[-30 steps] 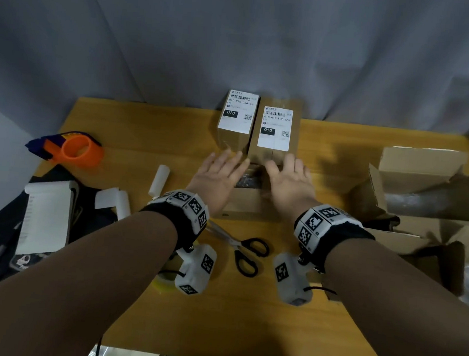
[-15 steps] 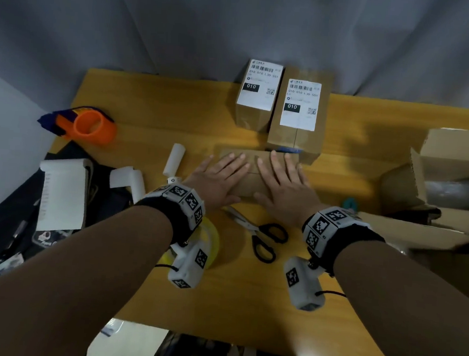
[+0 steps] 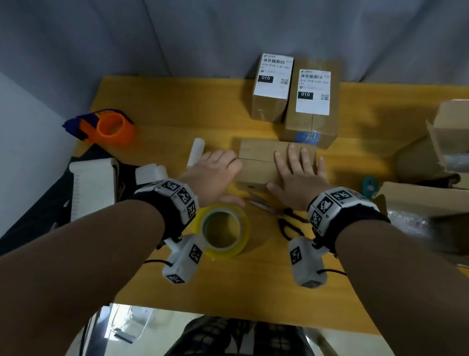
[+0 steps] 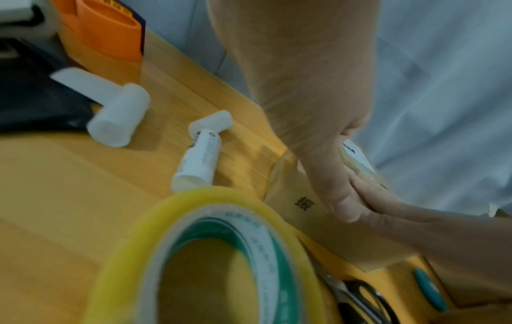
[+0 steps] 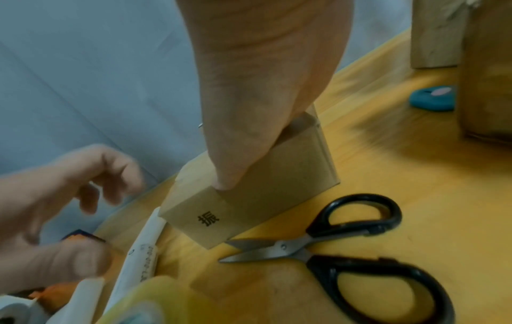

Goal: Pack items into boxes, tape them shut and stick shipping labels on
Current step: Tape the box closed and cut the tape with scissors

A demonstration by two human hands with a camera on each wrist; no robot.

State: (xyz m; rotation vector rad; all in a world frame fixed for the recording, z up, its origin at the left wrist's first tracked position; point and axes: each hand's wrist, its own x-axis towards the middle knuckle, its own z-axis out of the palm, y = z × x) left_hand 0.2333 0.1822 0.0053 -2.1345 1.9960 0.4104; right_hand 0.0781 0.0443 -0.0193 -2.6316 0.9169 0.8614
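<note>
- The right hand (image 3: pixel 298 177) lies flat on top of the small brown box (image 3: pixel 257 162), with its fingers straight and spread, pressing the flaps down.
- The left hand (image 3: pixel 214 173) is just left of that box, above the table (image 3: pixel 163 99). Its fingers hang loosely bent and hold nothing. In the left wrist view its thumb touches the thumb of the right hand at the near side of the box.
- The small brown box sits in the middle of the table. Its flaps are closed, and I see no label on top.
- Right behind it stand two taller boxes side by side, the left labelled box (image 3: pixel 271 88) and the right labelled box (image 3: pixel 313 102). They block the way at the back.
- The black scissors (image 3: pixel 286 218) lie just in front of the small box, with the blade tips almost under its near corner.
- The yellow tape roll (image 3: pixel 223 230) lies flat near the left wrist, close to the left hand.
- A white paper roll (image 3: pixel 196 152) lies just left of the left hand.
- The orange tape holder (image 3: pixel 111 127) sits far left, near the table edge.
- A small teal thing (image 3: pixel 368 185) lies to the right of the right hand.
- Open brown boxes (image 3: pixel 461 134) fill the right side of the table.
- There is bare table between the tape roll and the near edge.
</note>
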